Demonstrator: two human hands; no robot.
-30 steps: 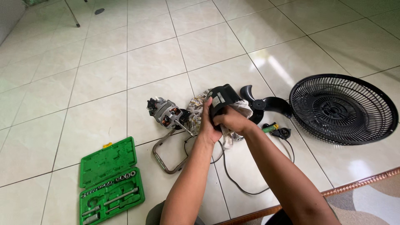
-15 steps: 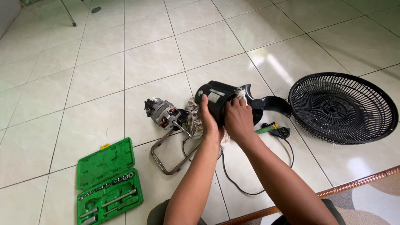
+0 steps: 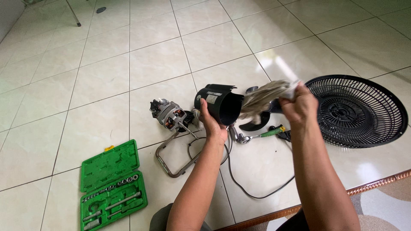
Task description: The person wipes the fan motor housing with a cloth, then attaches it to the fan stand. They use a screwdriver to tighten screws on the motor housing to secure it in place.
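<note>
My left hand (image 3: 211, 122) grips a black plastic fan motor cover (image 3: 219, 104), held above the floor with its open end toward me. My right hand (image 3: 299, 104) is lifted to the right of the cover and clutches a crumpled patterned rag (image 3: 264, 96), which stretches from my fist toward the cover's opening. Just left of the cover, a bare fan motor (image 3: 168, 114) with copper windings rests on a bent metal bracket (image 3: 173, 155).
A black fan grille (image 3: 357, 111) lies at the right, a black fan blade (image 3: 259, 119) beside it. A ratchet wrench with a green handle (image 3: 257, 135) and a black power cord (image 3: 252, 188) lie below the cover. An open green socket set case (image 3: 112, 184) sits lower left. A rug edge (image 3: 376, 201) is lower right.
My right hand has pulled the rag out of the cover and moved up and to the right. My left hand turned the cover so its open end faces me, uncovering the wrench.
</note>
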